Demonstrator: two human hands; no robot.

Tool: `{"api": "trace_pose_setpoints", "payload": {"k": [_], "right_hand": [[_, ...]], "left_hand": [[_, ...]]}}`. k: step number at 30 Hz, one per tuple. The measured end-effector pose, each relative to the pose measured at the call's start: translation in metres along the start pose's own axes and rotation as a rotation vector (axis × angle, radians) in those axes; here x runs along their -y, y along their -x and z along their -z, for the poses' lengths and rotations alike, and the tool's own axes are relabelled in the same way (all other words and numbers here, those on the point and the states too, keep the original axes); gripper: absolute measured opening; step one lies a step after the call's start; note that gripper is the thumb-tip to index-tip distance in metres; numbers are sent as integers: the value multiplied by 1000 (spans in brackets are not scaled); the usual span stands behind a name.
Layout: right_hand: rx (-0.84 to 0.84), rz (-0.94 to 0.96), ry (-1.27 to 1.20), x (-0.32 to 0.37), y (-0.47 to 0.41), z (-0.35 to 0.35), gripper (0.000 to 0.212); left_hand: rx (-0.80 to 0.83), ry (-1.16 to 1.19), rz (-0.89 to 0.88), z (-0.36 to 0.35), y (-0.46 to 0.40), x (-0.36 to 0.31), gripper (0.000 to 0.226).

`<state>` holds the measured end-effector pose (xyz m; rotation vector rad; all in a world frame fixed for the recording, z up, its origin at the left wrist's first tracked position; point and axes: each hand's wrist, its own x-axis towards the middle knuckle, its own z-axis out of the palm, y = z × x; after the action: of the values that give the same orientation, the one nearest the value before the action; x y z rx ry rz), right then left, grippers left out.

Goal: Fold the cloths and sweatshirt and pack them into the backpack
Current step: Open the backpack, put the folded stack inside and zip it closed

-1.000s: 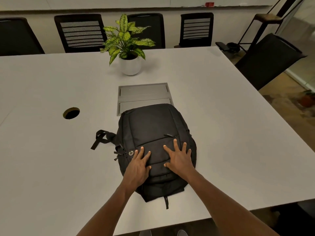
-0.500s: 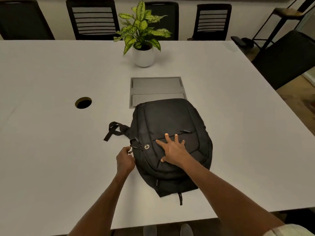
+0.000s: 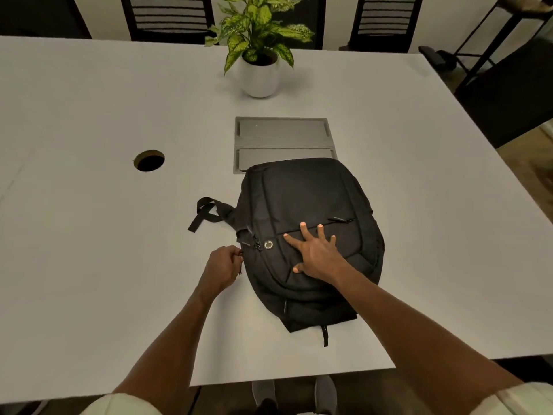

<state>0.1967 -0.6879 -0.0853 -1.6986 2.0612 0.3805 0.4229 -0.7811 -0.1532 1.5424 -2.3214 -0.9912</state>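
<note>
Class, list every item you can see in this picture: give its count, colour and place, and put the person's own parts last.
backpack: one, black, lying flat on the table's near middle
zipper pull: one, dark, at the backpack's left edge
table: one, white
panel: one, grey, set into the table behind the backpack
cable hole: one, dark, left in the tabletop
potted plant: one, green leaves in a white pot, far middle
chairs: several, black, around the table
shoes: two, grey, under the near edge
left hand: pinches the zipper pull
right hand: spread flat on the backpack
</note>
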Motion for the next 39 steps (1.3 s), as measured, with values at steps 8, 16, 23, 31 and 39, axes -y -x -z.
{"api": "trace_pose_setpoints", "payload": {"k": [8, 16, 23, 31, 39], "right_hand": [[-5, -10, 35, 3, -1, -6, 88], [7, -3, 52, 2, -1, -9, 87], [-6, -6, 29, 1, 1, -15, 87], [-182, 66, -389, 3, 31, -25, 59], [-192, -191, -799, 46, 83, -71, 33]], "left_hand": [[-62, -384, -182, -6, 32, 4, 18], [37, -426, -253, -27, 79, -12, 11], [68, -294, -307, -65, 114, -29, 24], [-16, -143, -217, -77, 135, -48, 15], [-99, -45, -114, -80, 146, -62, 18]]}}
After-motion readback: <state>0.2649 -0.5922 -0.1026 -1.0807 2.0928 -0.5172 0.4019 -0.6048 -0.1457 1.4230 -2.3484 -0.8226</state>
